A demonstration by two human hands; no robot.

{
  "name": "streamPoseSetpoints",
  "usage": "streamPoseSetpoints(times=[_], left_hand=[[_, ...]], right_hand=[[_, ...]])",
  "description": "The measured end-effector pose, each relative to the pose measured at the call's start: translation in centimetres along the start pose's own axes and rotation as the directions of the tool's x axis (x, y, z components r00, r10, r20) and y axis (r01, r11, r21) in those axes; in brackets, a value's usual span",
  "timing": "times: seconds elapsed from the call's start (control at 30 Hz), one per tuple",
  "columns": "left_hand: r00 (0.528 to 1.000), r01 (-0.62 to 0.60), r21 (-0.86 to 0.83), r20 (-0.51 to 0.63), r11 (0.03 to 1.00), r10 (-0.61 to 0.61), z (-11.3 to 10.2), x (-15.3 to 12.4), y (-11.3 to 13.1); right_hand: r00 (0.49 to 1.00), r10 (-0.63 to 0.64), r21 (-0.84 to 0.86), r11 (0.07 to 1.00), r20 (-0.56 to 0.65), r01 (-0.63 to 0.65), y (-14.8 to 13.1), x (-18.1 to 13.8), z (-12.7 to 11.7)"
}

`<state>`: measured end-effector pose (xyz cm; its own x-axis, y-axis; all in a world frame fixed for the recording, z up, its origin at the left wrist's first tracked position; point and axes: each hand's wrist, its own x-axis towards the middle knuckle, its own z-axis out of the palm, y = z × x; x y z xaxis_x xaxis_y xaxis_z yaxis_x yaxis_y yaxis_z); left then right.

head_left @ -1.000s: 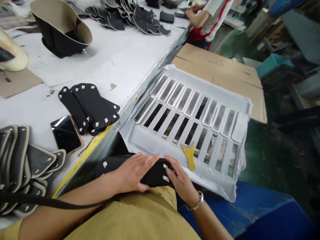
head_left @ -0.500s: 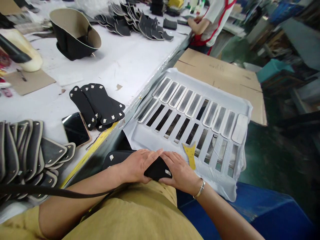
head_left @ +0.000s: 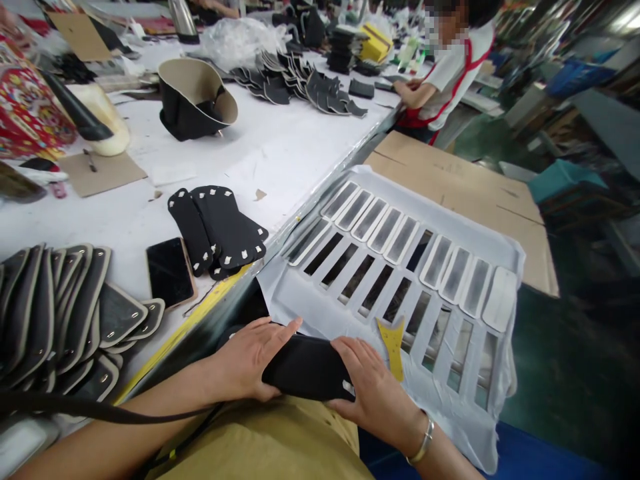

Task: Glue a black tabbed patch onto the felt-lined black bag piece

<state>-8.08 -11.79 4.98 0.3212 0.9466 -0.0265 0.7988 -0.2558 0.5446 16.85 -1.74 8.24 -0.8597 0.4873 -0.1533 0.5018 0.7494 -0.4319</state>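
Observation:
A black flat leather piece [head_left: 307,367] with small white tabs lies across my lap. My left hand [head_left: 250,357] presses flat on its left part, fingers stretched out. My right hand [head_left: 373,390] covers its right end, palm down, next to a white tab. Just beyond my hands lies a white sheet [head_left: 300,293] with rows of slot cut-outs, and a yellow forked tool [head_left: 394,341] rests on it near my right fingers.
On the white table [head_left: 280,153] sit a stack of black tabbed pieces [head_left: 220,227], a phone [head_left: 170,270], grey-edged black pieces [head_left: 55,313] and a shoe upper [head_left: 193,100]. Cardboard [head_left: 450,180] lies under the sheet. A co-worker in a red apron [head_left: 450,67] works at the far end.
The view has tilted up and shifted. My hands have slid apart along the black piece, the right one moving to its right end. Fewer white tabs show.

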Motion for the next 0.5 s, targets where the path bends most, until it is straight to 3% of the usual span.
streamPoseSetpoints(times=[0.13, 0.3, 0.5], left_hand=[[1.0, -0.007, -0.032, -0.005, 0.999, 0.007, 0.2, 0.4, -0.1], [1.0, -0.023, -0.047, -0.02, 0.999, 0.023, 0.0, 0.2, -0.3], [1.0, -0.029, -0.041, -0.004, 0.999, 0.029, -0.1, 0.2, 0.0]], right_hand=[[0.999, -0.042, -0.077, 0.996, -0.001, 0.042, -1.4, 1.2, 0.4], [0.995, -0.102, -0.11, 0.989, -0.001, 0.101, -3.2, 3.1, 2.7], [0.993, -0.117, -0.151, 0.982, -0.004, 0.115, -3.0, 3.0, 3.5]])
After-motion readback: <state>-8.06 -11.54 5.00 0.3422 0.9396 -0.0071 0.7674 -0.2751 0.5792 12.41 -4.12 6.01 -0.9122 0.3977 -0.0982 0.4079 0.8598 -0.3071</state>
